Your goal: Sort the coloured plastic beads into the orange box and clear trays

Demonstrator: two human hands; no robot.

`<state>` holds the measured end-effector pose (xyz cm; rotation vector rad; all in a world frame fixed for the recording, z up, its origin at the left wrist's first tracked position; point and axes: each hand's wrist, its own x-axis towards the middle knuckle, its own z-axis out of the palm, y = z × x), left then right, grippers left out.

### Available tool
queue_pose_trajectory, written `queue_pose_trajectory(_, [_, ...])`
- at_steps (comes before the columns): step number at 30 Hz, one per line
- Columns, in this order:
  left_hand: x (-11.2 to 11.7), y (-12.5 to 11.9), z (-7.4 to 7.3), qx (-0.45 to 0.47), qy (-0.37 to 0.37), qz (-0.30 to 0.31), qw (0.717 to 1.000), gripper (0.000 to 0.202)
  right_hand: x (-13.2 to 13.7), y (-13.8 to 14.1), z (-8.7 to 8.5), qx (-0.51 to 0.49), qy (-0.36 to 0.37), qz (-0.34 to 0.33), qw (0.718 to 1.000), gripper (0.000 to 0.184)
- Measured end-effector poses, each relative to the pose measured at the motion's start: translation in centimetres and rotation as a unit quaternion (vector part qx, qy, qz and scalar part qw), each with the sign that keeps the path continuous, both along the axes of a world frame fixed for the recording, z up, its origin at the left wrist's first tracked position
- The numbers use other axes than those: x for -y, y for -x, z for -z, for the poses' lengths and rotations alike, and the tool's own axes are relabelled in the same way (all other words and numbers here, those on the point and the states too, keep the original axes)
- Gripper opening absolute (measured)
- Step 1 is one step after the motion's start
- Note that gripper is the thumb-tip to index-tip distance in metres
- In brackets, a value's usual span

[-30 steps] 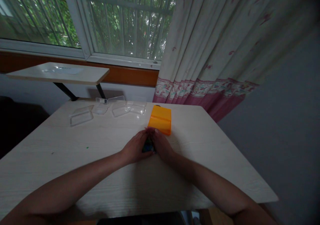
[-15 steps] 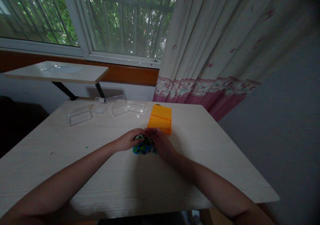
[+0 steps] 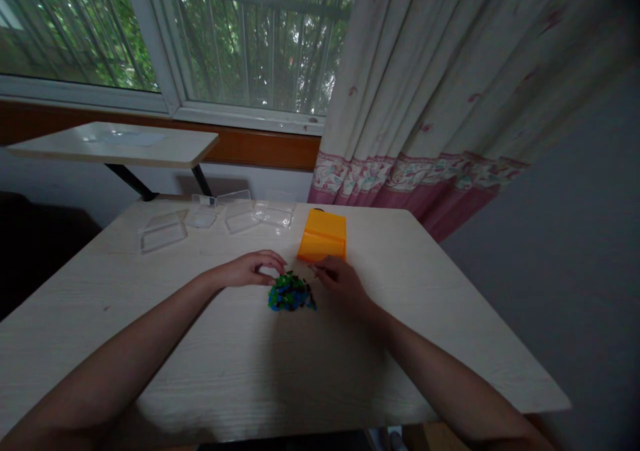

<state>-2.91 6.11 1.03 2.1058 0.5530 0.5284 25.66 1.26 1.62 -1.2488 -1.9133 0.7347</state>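
A heap of small green, blue and dark pieces [image 3: 290,293] lies on the pale wooden table in front of me. Too small to make out is what kind of pieces they are. My left hand [image 3: 253,268] rests at the heap's upper left side, fingers curved and apart, the fingertips by its edge. On the other side my right hand [image 3: 337,277] hovers at the upper right of the heap, thumb and fingers drawn together; whatever is between them cannot be made out. Just beyond that hand sits an open orange plastic box [image 3: 324,232], its near edge partly covered by the fingers.
Several clear plastic cases [image 3: 163,236] lie along the far left of the table [image 3: 200,357]. A small raised shelf [image 3: 125,145] stands behind them. Window, curtain [image 3: 400,137] and wall border the far and right sides.
My hands have drawn apart, the left one leftward and the right one rightward, so the heap shows more fully. A small green piece at the left of the table is no longer seen.
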Motion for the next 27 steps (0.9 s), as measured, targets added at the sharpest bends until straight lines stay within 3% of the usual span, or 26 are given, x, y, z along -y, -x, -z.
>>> queue_pose_trajectory(3, [0.3,0.0,-0.7,-0.015,-0.009,0.016,1.0,0.03,0.0,-0.4,0.0,0.086,0.009,-0.037,0.996,0.022])
queue_pose_trajectory(7, [0.3,-0.1,-0.7,-0.011,-0.002,0.02,1.0,0.032,0.2,-0.7,-0.1,0.146,0.072,-0.048,0.985,0.032])
queue_pose_trajectory(12, [0.2,-0.2,-0.2,0.008,0.03,0.013,0.999,0.034,-0.1,-1.3,-0.3,0.067,0.207,-0.085,0.972,0.022])
queue_pose_trajectory(17, [0.6,-0.5,-0.5,-0.007,0.009,0.012,1.0,0.035,-0.9,-1.8,-0.1,-0.017,0.307,-0.103,0.946,0.028])
queue_pose_trajectory(20, [0.9,-0.7,-0.5,-0.015,-0.018,0.007,1.0,0.032,-0.9,-1.8,0.0,-0.025,0.314,-0.113,0.942,0.026])
queue_pose_trajectory(27, [1.0,-1.1,-0.3,-0.017,-0.037,0.0,0.999,0.027,-0.6,-1.6,0.4,0.009,0.254,-0.132,0.958,0.024])
